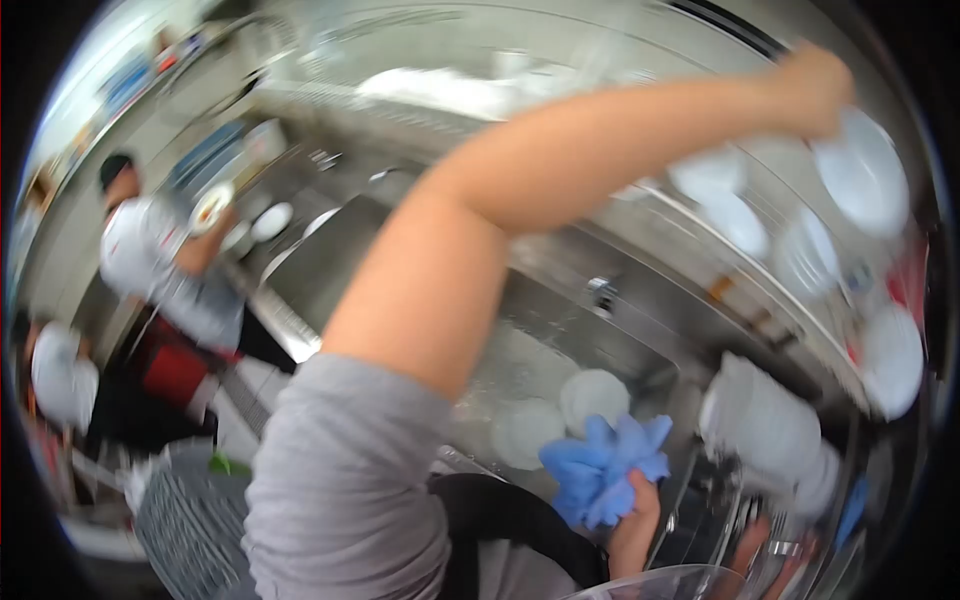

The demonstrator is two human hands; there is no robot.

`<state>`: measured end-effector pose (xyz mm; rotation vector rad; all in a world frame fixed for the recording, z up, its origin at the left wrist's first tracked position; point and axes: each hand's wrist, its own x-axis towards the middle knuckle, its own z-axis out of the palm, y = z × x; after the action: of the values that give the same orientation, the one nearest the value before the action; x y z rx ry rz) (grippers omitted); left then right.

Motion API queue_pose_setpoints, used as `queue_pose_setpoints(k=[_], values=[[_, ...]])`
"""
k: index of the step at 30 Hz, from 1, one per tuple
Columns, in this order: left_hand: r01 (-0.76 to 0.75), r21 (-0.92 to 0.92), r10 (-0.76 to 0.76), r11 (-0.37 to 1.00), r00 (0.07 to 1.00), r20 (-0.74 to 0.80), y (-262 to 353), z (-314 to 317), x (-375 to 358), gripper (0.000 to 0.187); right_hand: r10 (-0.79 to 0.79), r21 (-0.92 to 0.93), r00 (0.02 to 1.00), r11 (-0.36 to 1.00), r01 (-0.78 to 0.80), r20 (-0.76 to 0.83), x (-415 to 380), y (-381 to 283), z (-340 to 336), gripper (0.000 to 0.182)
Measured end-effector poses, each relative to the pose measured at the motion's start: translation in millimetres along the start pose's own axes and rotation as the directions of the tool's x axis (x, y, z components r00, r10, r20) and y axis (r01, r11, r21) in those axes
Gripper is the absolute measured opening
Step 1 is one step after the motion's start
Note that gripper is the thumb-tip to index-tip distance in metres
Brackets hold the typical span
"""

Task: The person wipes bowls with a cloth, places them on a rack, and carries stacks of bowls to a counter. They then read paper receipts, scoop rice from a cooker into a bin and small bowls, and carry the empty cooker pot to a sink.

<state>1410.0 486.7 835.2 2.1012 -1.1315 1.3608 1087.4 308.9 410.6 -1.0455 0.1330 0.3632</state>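
Observation:
My left arm stretches across the view to the upper right, where my left hand (812, 92) is closed at the rim of a white bowl (862, 175). Motion blurs that hand, and its fingers are partly hidden. Low in the view, my right hand (638, 508) grips a bunched blue cloth (600, 465) with several loose folds. Behind the cloth is a metal sink (520, 310) holding water. Round white dishes (595, 400) lie in it beside my right hand.
A wall rack (800, 320) carries several white bowls (735, 222). Stacked white dishes (765, 420) stand right of the sink, with cutlery (745, 515) below them. A tap (600, 292) sits at the sink's back. At left, a person (150, 245) holds a plate (212, 205); another (62, 375) stands behind.

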Motion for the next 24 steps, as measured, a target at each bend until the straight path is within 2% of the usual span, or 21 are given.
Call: queue_pose_setpoints(k=[1, 2, 3, 4, 5, 6, 7, 8, 9, 10, 11, 12, 13, 15, 16, 19, 20, 21, 22, 23, 24], values=[[0.028, 0.134, -0.049, 0.991, 0.986, 0.159, -5.0, 15.8, 21.8, 0.022, 0.034, -0.042, 0.999, 0.999, -0.035, -0.008, -0.8, -2.1, -1.9, 0.055], [0.133, 0.093, -0.145, 0.987, 0.981, 0.128, -17.7, 30.7, 29.1, 0.016, 0.107, -0.06, 0.994, 0.992, -0.108, -0.025, 0.2, 0.7, -7.8, 0.053], [0.167, 0.067, -0.179, 0.984, 0.953, 0.244, -16.8, 32.1, 26.5, 0.016, 0.167, -0.023, 0.986, 0.986, -0.166, 0.021, 9.5, 16.0, -24.4, 0.049], [0.393, -0.093, -0.35, 0.915, 0.887, 0.302, 0.0, 29.9, 15.7, 0.019, 0.222, 0.01, 0.972, 0.975, -0.224, 0.081, 13.6, 22.2, -31.7, 0.044], [0.547, -0.313, -0.416, 0.776, 0.818, 0.398, 10.5, 39.5, 11.2, 0.022, 0.212, 0.052, 0.972, 0.975, -0.218, 0.101, 12.6, 26.9, -35.8, 0.037], [0.581, -0.345, -0.429, 0.737, 0.797, 0.426, 5.7, 65.0, 12.6, 0.024, 0.204, 0.086, 0.97, 0.973, -0.216, 0.129, 12.1, 25.5, -28.2, 0.03], [0.628, -0.44, -0.396, 0.642, 0.763, 0.511, 12.3, 75.7, 9.5, 0.023, 0.176, 0.112, 0.98, 0.976, -0.185, 0.089, 13.0, 28.4, -31.3, 0.03], [0.678, -0.507, -0.358, 0.532, 0.723, 0.591, 18.5, 88.8, 7.9, 0.022, 0.203, 0.133, 0.964, 0.965, -0.227, 0.174, 17.1, 33.2, -37.1, 0.029], [0.67, -0.526, -0.329, 0.523, 0.728, 0.601, 27.6, 103.4, 11.4, 0.022, 0.23, 0.146, 0.937, 0.951, -0.274, 0.264, 19.0, 36.2, -40.4, 0.028], [0.449, -0.187, -0.249, 0.874, 0.743, 0.621, 32.4, 116.2, 15.3, 0.022, 0.222, 0.157, 0.945, 0.952, -0.263, 0.242, 18.7, 33.7, -35.9, 0.028], [0.079, 0.195, -0.189, 0.978, 0.736, 0.65, 31.9, 123.9, 15.6, 0.023, 0.256, 0.089, 0.949, 0.957, -0.275, 0.183, 19.1, 31.9, -28.3, 0.037], [0.34, 0.163, -0.366, 0.926, 0.707, 0.605, 29.6, 135.8, 9.8, 0.03, 0.293, 0.025, 0.948, 0.954, -0.298, 0.127, 17.9, 28.4, -25.4, 0.045], [0.343, 0.165, -0.37, 0.925, 0.708, 0.602, 26.4, 142.1, 0.1, 0.03, 0.295, 0.021, 0.947, 0.954, -0.3, 0.128, 16.7, 26.1, -25.6, 0.045], [0.171, 0.092, -0.192, 0.981, 0.931, 0.312, 19.9, 138.4, -15.7, 0.036, 0.234, 0.076, 0.948, 0.964, -0.255, 0.216, 20.7, 23.3, -21.1, 0.044], [0.327, 0.118, -0.348, 0.938, 0.874, 0.34, 43.1, 105.8, -16.8, 0.043, 0.232, 0.07, 0.945, 0.965, -0.254, 0.231, 22.6, 22.6, -19.2, 0.044], [0.28, 0.269, -0.369, 0.921, 0.849, 0.378, 39.3, 59.0, -21.7, 0.045, 0.18, 0.052, 0.955, 0.979, -0.198, 0.234, 23.3, 19.6, -25.7, 0.049], [0.274, 0.277, -0.367, 0.921, 0.85, 0.378, 39.4, 41.1, -25.4, 0.045, 0.172, 0.164, 0.958, 0.963, -0.212, 0.229, 25.8, 19.0, -32.5, 0.043], [0.212, 0.215, -0.298, 0.953, 0.782, 0.548, 39.8, 23.5, -30.9, 0.041, 0.166, 0.275, 0.961, 0.934, -0.225, 0.223, 29.0, 19.0, -39.1, 0.038], [0.163, 0.142, -0.216, 0.976, 0.683, 0.697, 41.8, 10.8, -38.3, 0.037, 0.126, 0.333, 0.963, 0.921, -0.203, 0.239, 34.7, 17.7, -44.0, 0.053], [0.23, 0.039, -0.173, 0.972, 0.602, 0.78, 43.9, 6.0, -51.0, 0.043, 0.127, 0.337, 0.961, 0.918, -0.208, 0.247, 39.9, 12.0, -47.7, 0.053], [0.307, -0.057, -0.116, 0.95, 0.517, 0.848, 43.1, 7.0, -65.3, 0.049, 0.049, 0.358, 0.954, 0.92, -0.158, 0.295, 46.0, 3.8, -51.4, 0.061]])
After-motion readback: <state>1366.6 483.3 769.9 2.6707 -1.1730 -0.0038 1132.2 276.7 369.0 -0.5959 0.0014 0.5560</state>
